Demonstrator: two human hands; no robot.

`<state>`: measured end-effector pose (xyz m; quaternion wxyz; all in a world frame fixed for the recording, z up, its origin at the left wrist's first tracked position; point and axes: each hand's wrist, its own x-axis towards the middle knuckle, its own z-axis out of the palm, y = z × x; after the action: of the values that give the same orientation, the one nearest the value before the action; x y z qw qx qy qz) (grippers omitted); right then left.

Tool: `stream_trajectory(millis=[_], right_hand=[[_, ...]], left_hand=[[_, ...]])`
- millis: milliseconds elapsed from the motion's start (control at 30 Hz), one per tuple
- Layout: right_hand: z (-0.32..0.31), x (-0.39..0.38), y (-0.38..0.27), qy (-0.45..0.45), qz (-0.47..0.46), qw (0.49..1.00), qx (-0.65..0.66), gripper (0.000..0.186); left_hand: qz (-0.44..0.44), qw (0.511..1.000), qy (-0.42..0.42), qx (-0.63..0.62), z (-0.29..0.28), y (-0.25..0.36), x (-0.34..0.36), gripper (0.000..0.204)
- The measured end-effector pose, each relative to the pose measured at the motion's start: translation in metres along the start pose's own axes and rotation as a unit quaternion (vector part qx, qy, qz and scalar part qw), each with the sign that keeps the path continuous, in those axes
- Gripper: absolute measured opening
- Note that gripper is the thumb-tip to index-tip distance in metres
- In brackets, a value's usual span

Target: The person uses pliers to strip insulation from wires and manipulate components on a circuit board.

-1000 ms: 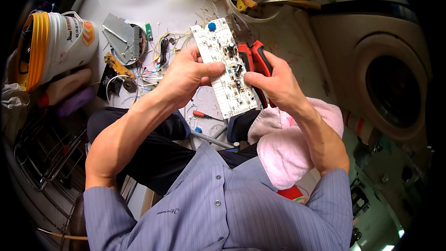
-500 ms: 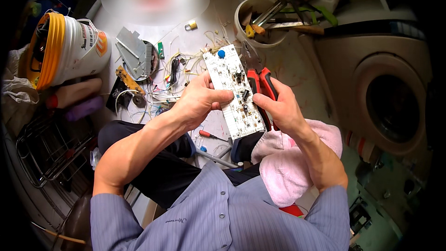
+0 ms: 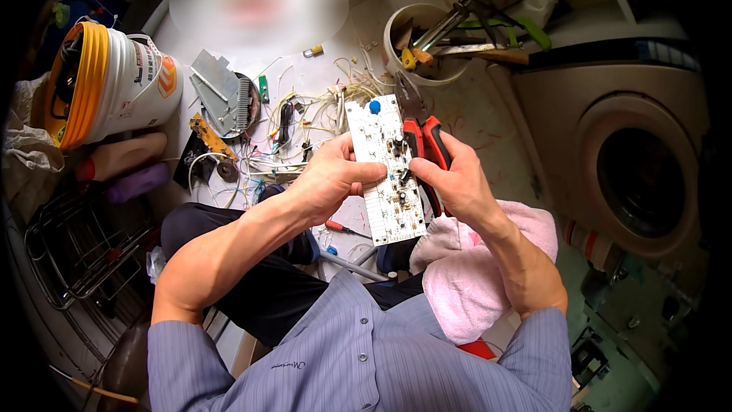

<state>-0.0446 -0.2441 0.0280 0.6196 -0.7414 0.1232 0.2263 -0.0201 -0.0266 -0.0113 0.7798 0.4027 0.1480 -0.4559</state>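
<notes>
Between my hands is a long white circuit board (image 3: 385,217), its component side up, with a round blue part near the far end and small black cylinders along it. My left hand (image 3: 333,177) is closed on its left edge, thumb lying across the top face. Closed around red-and-black-handled pliers (image 3: 435,141) is my right hand (image 3: 455,183); its thumb reaches onto the board's right edge. The pliers' metal jaws point away from me, past the board's right side. The fingers under the board are hidden.
A heap of loose wires (image 3: 293,126) and a grey metal part (image 3: 217,91) lie beyond my left hand. A red-handled screwdriver (image 3: 339,226) is near my feet. Buckets of tools (image 3: 396,30) and cables (image 3: 145,91) stand around; a pink towel (image 3: 465,282) drapes my right leg.
The board has come slightly nearer to me and stands a little straighter. My right thumb has shifted slightly to the left, while both hands keep their holds.
</notes>
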Motion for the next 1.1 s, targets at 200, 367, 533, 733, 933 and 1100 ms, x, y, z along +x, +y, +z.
stream_trajectory(millis=[200,367,533,733,933,1100], right_hand=[[0.002,-0.003,-0.008,0.006,-0.006,0.999,-0.045,0.026],[0.004,-0.004,-0.013,0.003,-0.008,0.999,-0.049,0.027],[0.005,-0.004,-0.005,0.005,-0.033,0.997,-0.068,0.03],[0.007,-0.006,-0.006,-0.004,-0.038,0.994,-0.098,0.031],[0.006,-0.003,-0.006,-0.008,-0.035,0.997,-0.074,0.031],[0.006,-0.005,-0.013,-0.008,-0.032,0.998,-0.059,0.032]], left_hand=[[0.01,1.0,0.011,-0.002,0.001,0.0,-0.001,0.041],[0.019,0.999,0.028,0.004,-0.002,-0.002,-0.001,0.038],[0.03,0.999,0.028,-0.009,0.002,0.0,-0.002,0.032],[0.055,0.993,0.075,0.067,0.001,-0.001,0.003,0.025],[0.074,0.993,0.044,0.08,0.008,0.003,-0.002,0.021],[0.063,0.995,0.025,0.074,0.006,0.005,-0.002,0.022]])
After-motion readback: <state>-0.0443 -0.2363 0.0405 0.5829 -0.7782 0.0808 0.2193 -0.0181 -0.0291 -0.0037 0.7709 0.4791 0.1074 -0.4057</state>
